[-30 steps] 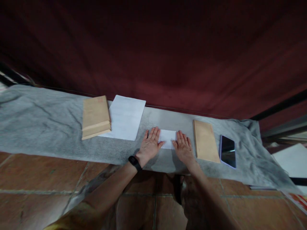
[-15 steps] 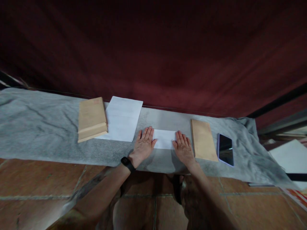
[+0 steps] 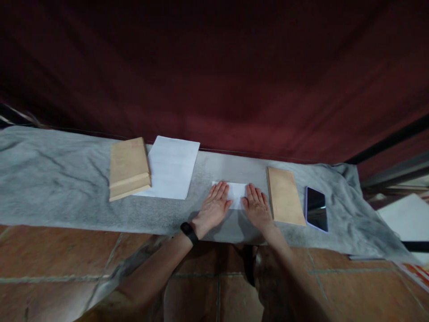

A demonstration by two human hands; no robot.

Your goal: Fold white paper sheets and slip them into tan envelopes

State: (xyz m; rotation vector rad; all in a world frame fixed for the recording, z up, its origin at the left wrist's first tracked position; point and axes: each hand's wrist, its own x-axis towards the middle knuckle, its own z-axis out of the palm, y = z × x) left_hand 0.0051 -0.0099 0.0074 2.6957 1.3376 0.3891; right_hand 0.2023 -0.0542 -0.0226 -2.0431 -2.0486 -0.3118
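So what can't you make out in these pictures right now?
Head view, all four:
- Small white paper: left part covered by the left hand.
- Large white paper: left side partly hidden by the left-hand brown envelopes.
- Faint red mark on those envelopes: too small and blurred to read.
- Red-and-white item, lower right: cut off by the picture's edge.

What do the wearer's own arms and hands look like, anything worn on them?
The left hand is bare, with a black band and dark face at its wrist; a yellowish sleeve shows low on that arm. The right hand is bare, no wristwear visible.
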